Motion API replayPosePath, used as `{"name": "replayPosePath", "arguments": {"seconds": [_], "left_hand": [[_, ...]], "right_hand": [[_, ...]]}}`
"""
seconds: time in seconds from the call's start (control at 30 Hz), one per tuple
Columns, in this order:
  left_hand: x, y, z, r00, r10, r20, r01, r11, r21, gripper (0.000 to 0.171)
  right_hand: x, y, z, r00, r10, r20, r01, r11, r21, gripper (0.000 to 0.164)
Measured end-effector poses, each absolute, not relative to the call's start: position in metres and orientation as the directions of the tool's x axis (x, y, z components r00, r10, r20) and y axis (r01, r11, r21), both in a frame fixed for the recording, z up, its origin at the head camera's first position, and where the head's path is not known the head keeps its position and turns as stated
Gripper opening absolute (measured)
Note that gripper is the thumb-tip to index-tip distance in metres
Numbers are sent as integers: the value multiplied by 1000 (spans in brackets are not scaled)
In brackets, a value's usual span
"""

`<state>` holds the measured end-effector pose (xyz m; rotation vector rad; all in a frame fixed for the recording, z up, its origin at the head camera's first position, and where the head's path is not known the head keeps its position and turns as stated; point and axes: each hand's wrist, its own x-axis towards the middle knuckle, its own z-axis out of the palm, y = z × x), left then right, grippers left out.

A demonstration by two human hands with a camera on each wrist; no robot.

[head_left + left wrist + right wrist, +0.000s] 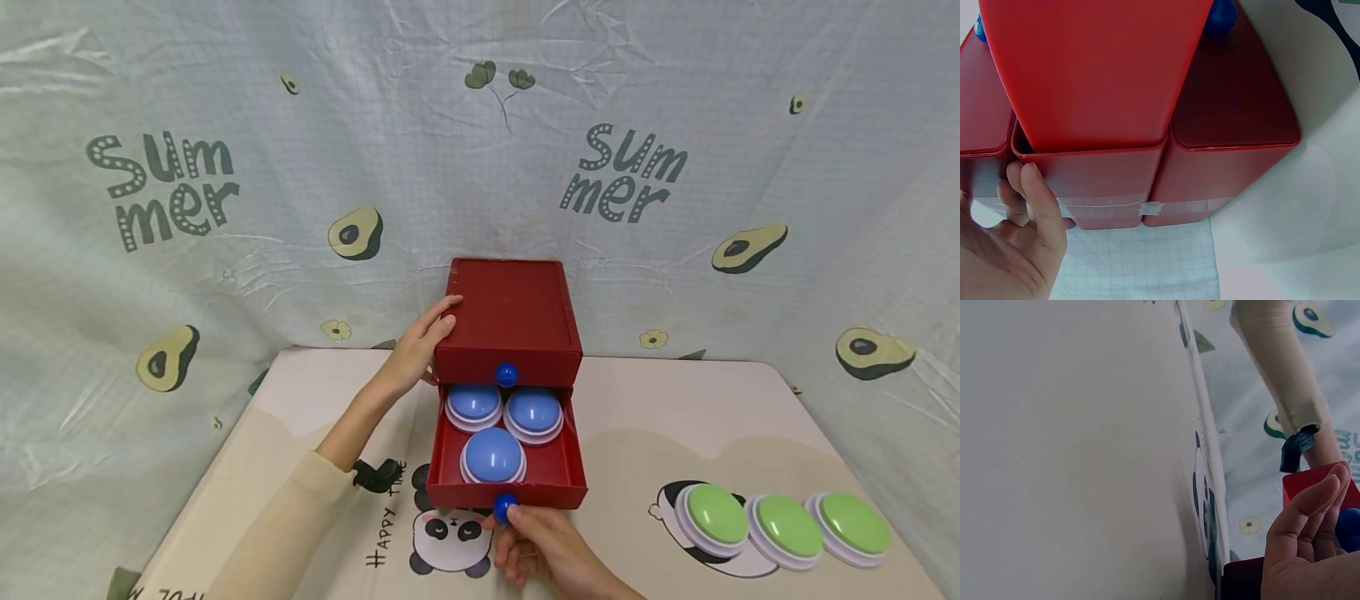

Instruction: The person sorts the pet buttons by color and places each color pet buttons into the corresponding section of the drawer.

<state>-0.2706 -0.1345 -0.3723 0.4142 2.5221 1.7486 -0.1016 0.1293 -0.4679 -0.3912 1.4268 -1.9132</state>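
Note:
A red drawer cabinet stands at the back of the table, its top drawer closed. Below that, a red drawer is pulled out and holds three blue dome-topped buttons on white bases. My right hand pinches the round blue knob on this drawer's front between thumb and forefinger; the right wrist view shows the same hand beside the knob. My left hand rests along the cabinet's left side, fingers stretched toward the top edge. In the left wrist view its fingertips touch the cabinet's side.
Three green dome-topped buttons on white bases lie in a row at the table's right. A second blue knob sits on the closed top drawer. Behind the table hangs a printed cloth. Panda pictures mark the tabletop.

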Motion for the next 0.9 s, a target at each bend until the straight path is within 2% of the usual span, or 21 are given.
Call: {"name": "replayPosePath", "arguments": {"seconds": [0.67, 0.9], "left_hand": [[-271, -133, -368, -963, 241, 120, 196, 325, 925, 51], [-271, -132, -370, -964, 240, 116, 191, 316, 930, 51]], "right_hand": [[-104, 124, -457, -768, -583, -265, 356, -45, -933, 59], [-108, 125, -458, -767, -588, -258, 362, -64, -930, 55]]}}
